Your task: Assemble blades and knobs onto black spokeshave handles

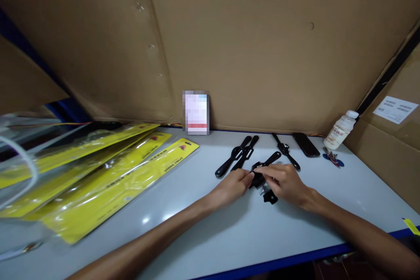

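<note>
My left hand (231, 187) is closed on the near end of a black spokeshave (272, 158), thumb and fingertips pinched together. The far handle sticks out beyond my fingers. My right hand (288, 184) is closed too, its fingertips at the middle of the same spokeshave, so part of its body is hidden. Just below my right fingers lies a small black metal plate (270, 197) beside a silver screw (261, 191). Behind my left hand, two black spokeshave bodies (229, 160) lie side by side. Another spokeshave (286, 151) rests farther back.
Yellow-backed plastic packages (121, 192) fan out across the left of the white table (197, 245). At the back stand a pixelated card or screen (197, 113) and, to the right, a white bottle (340, 131). A dark phone (306, 145) lies near some keys (333, 157). Cardboard walls enclose the table.
</note>
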